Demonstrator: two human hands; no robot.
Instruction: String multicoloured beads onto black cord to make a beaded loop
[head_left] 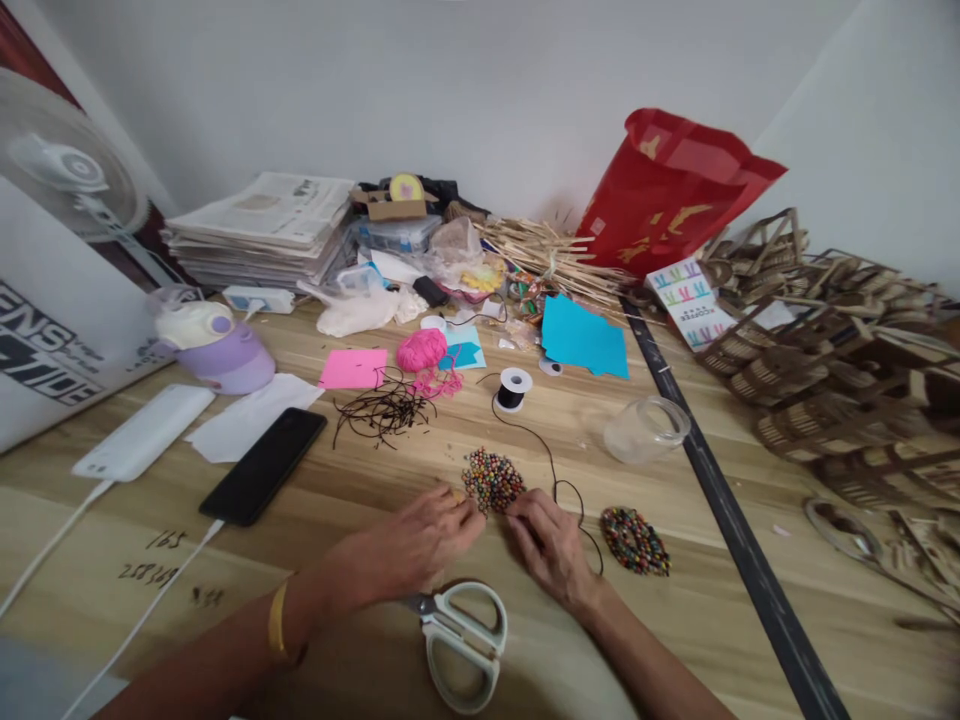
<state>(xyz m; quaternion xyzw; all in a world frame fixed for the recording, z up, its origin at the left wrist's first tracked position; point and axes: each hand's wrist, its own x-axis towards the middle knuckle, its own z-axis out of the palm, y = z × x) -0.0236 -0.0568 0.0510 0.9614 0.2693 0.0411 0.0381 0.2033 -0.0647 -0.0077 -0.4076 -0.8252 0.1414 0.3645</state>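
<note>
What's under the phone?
Under the phone's far end lies white paper, resting on the wooden table. How far the paper reaches beneath is hidden.

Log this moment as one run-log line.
left hand: touching round multicoloured bead mat | right hand: at mat, black cord | white-handled scissors: near

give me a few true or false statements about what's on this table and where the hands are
1. Both hands rest at the pile of coloured beads. True: the left hand and the right hand flank it.
2. The scissors lie beyond the beads, near the wall. False: they lie close to the camera, between the wrists.
3. The black phone has a white cable plugged in. True.
4. The spool of black cord is in the right hand. False: it stands on the table, beyond the beads.
5. The clear jar is full of beads. False: it looks empty.
</note>
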